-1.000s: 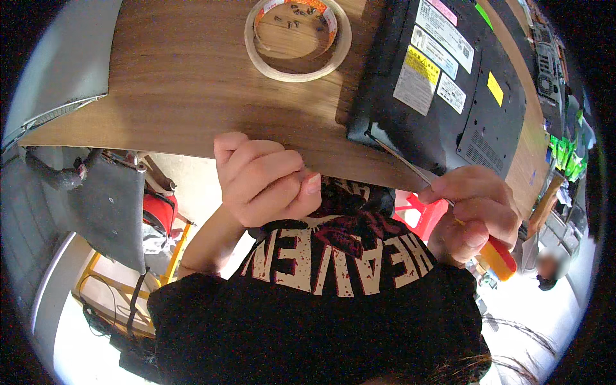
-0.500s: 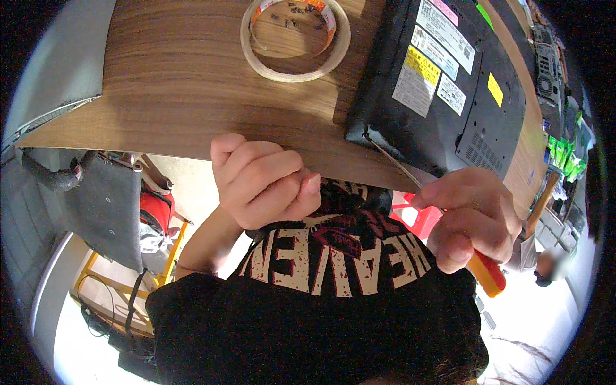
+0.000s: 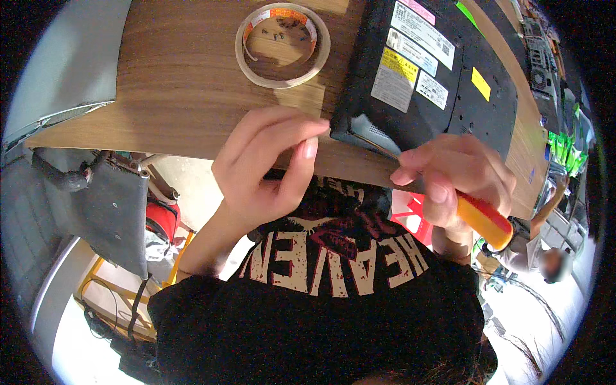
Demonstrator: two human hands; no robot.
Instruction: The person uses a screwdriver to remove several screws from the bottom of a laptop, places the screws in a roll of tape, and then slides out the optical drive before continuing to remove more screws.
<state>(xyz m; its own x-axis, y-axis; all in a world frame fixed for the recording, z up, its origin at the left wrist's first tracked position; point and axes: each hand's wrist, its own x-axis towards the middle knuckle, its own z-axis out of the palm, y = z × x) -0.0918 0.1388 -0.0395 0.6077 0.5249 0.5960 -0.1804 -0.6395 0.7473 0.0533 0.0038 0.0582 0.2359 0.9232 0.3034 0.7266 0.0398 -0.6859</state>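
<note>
A black laptop (image 3: 443,109) lies bottom side up on the table, with several labels stuck to it. My right hand (image 3: 459,176) is closed around a screwdriver with a yellow and red handle (image 3: 484,221). The screwdriver's thin shaft (image 3: 378,146) points left, and its tip is at the laptop's near left corner. My left hand (image 3: 266,163) is beside that corner, thumb and index finger apart, with the fingertips reaching close to it. Nothing shows between those fingers. Beyond the left hand, a roll of tape (image 3: 282,83) lies flat and rings several small dark screws (image 3: 282,29).
The wooden table (image 3: 173,83) ends just in front of me. A grey panel (image 3: 64,58) stands at the far left. Computer parts (image 3: 539,64) and green packets (image 3: 564,151) are along the right, where another person (image 3: 545,256) is at work. A red stool (image 3: 417,215) is below the table edge.
My left hand has uncurled from a loose fist and reaches toward the laptop's corner. The right hand has turned the screwdriver, raising its handle end. Laptop and tape appear shifted slightly left in view.
</note>
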